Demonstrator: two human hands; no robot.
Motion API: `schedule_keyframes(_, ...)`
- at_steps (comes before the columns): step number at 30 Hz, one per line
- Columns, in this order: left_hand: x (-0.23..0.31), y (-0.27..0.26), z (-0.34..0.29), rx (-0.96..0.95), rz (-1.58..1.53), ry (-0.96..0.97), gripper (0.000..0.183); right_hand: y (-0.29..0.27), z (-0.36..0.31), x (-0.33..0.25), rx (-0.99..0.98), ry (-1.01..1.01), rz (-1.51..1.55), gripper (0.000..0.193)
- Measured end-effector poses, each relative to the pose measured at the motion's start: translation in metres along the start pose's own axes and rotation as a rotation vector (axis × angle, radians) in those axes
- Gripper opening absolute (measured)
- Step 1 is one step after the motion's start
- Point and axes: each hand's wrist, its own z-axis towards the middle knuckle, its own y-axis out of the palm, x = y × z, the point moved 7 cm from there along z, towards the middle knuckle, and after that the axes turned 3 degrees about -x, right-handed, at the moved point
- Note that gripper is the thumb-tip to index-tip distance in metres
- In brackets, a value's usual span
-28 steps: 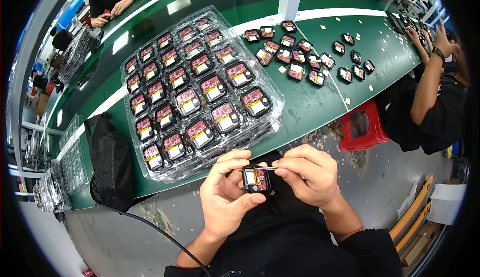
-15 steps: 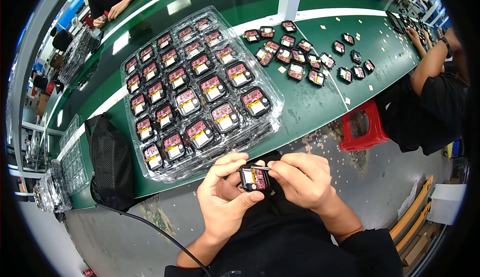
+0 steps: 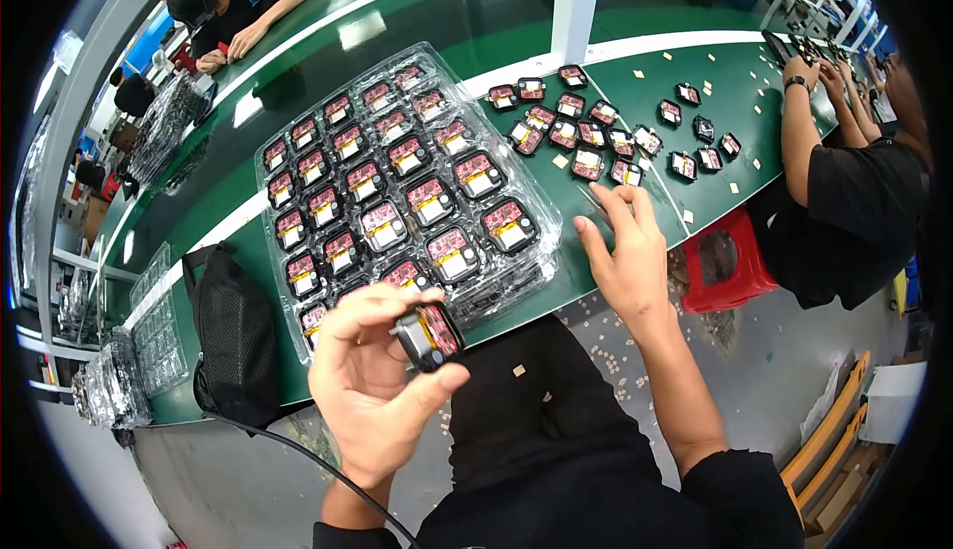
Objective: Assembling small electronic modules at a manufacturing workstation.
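Observation:
My left hand (image 3: 369,375) grips a black smartwatch case (image 3: 429,338) between thumb and fingers, just off the table's front edge. The case is tilted; a red circuit board, a yellow strip and a silver part show inside. My right hand (image 3: 631,251) is over the green table, fingers apart, near several loose watch cases (image 3: 588,162). A thin metal tool (image 3: 590,198) shows by its fingertips, apparently loose on the table. Beside my left hand lies a clear plastic tray (image 3: 548,251) holding rows of similar open cases.
A black mesh bag (image 3: 233,336) lies at the left with a black cable (image 3: 298,442) running toward me. Small pale squares (image 3: 561,161) are scattered on the table. A co-worker (image 3: 844,192) sits at the right by a red stool (image 3: 727,263); another person (image 3: 253,8) works across the table.
My hands have parted. The left has moved left with the watch case; the right has moved up over the table, its fingers opened from the thin metal tool.

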Motion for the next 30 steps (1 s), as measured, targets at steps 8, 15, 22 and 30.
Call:
schedule_keyframes(8, -0.007, -0.033, 0.134, 0.020, 0.722, 0.043, 0.038, 0.029, 0.007, 0.012, -0.063, 0.005, -0.374, 0.040)
schedule_keyframes(15, -0.035, -0.038, 0.190, -0.091, 1.206, 0.188, 0.043, 0.025, 0.005, 0.011, -0.036, -0.018, -0.293, 0.033)
schedule_keyframes(22, -0.042, -0.026, 0.184, -0.289, 1.281, 0.184, 0.030, 0.023, 0.005, 0.015, -0.027, -0.015, -0.278, 0.032)
schedule_keyframes(30, -0.035, -0.015, 0.162, -0.343, 1.429, 0.300, 0.026, 0.025, 0.005, 0.011, -0.049, 0.008, -0.264, 0.033)
